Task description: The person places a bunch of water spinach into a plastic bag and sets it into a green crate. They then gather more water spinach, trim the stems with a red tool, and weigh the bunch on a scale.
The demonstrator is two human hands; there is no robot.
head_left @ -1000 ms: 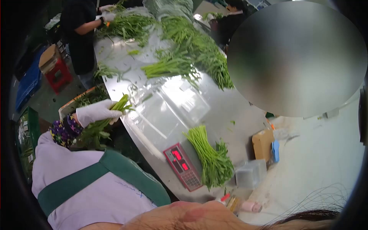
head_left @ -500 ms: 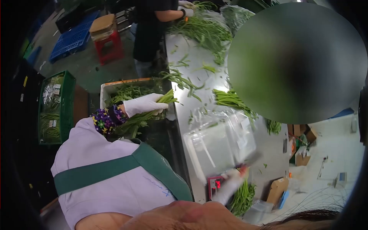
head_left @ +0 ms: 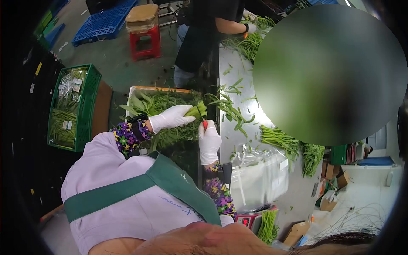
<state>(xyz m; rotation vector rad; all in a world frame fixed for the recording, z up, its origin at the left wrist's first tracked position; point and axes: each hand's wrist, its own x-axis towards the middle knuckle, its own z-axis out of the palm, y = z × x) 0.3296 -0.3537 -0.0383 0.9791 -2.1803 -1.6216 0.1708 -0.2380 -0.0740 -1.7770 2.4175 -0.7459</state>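
My left hand [head_left: 173,117], in a white glove, is wrapped round a bunch of long-stemmed leafy greens [head_left: 196,111], its cut stem ends pointing at the table. Close by, my gloved right hand [head_left: 210,142] grips a knife [head_left: 205,124] by its red handle. The thin dark blade lies across the stems just beyond my left fingers. Beneath both hands stands a white crate [head_left: 135,91] with an orange edge, filled with loose greens. Leaves of the held bunch hang below my left wrist, partly hidden.
A metal table [head_left: 229,83] bears scattered leaves, a stem bundle [head_left: 278,140], clear plastic bags [head_left: 259,182] and a red scale [head_left: 250,221] with greens beside it. A co-worker [head_left: 204,42] stands at the table's far end. Left are a green crate [head_left: 85,123] and red stool [head_left: 145,42].
My right hand has swung with the knife from beside the scale up to the stem ends. My left hand still holds the bunch. The view has shifted.
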